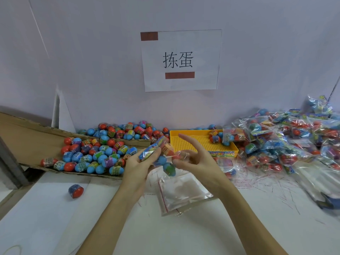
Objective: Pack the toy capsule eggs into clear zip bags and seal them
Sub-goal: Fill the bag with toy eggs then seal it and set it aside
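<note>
left hand (141, 161) grasps filled zip bag (161, 153) by its printed top, above table (202, 232) middle | right hand (198, 157) fingers spread, thumb and fingertips touching the bag's side | empty zip bags (182, 194) just below | loose capsule eggs (95, 153) along far-left edge | yellow tray (200, 142) behind | packed bags (294, 137) far-right corner
</note>
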The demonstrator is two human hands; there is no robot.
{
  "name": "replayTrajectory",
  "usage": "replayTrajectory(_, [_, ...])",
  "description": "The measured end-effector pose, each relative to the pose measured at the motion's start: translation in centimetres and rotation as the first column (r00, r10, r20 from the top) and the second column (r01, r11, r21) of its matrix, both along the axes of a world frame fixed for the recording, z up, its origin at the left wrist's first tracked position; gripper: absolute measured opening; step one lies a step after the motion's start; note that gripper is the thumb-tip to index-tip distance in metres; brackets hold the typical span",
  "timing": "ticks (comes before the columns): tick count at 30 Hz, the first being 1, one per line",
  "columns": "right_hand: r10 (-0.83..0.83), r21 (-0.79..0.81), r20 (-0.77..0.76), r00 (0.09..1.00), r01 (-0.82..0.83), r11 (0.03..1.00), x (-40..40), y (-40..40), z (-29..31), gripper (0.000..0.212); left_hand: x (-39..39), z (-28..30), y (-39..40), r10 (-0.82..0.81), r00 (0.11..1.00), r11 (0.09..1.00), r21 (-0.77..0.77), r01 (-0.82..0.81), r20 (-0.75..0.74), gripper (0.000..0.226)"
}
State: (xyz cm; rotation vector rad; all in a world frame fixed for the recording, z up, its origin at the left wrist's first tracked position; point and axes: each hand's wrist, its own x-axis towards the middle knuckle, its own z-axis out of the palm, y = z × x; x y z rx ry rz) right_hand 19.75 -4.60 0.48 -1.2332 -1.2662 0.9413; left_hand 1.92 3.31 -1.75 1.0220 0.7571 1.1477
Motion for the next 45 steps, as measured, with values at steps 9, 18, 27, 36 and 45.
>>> replayTrajectory(9, [-0.279,0.136,0.057,0.959,0.270,0.953,0.0,0.4,-1.1,0.020,0.2,-0.3,-0.3,-0.035,0.990,0.996,0.078,0.046,-0.135,0.042])
replayTrajectory(18, [-0.335,0.159,0.131,0.933,0.314,0.936,-0.5,0.6,-1.3,0.021,0.5,-0.8,-0.6,0.492,0.771,0.753,0.642,-0.143,-0.405,0.028])
replayTrajectory(27, [-0.359,0.147,0.199,0.912,0.334,0.931,-1.1,0.5,-0.9,0.033,0.7,-0.7,-1.0,0.555,0.762,0.695,0.689,-0.206,-0.333,0.030])
replayTrajectory(36, [-0.003,-0.168,-0.046,0.999,-0.005,0.986,-1.1,0.3,-0.4,0.036,0.6,-0.4,-1.3,0.522,0.804,0.775,0.552,-0.307,-0.284,0.038])
replayTrajectory(45, [-0.114,-0.001,0.052,0.992,0.115,0.993,-0.2,0.4,-0.9,0.028,-0.2,-0.2,-0.1,0.324,0.915,0.919,0.312,-0.242,-0.242,0.029])
